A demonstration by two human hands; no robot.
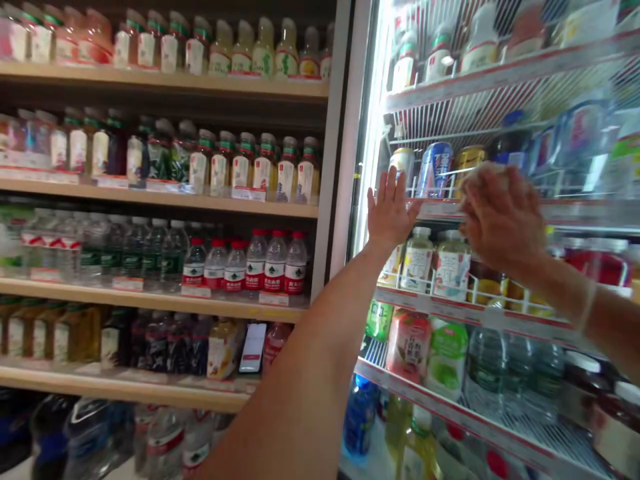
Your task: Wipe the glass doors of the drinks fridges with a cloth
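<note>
Fingers flat on fridge glass: L hand, R hand.

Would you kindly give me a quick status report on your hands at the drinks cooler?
Left hand open, flat at the glass door. Right hand blurred beside it, nothing clearly held. Blue can behind the glass, between them.

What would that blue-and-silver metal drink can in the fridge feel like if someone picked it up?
The blue-and-silver metal drink can is probably light and thin-walled, so a hard squeeze might dent it. Its shiny curved side could feel slippery, and it would likely roll if tipped over.
</note>
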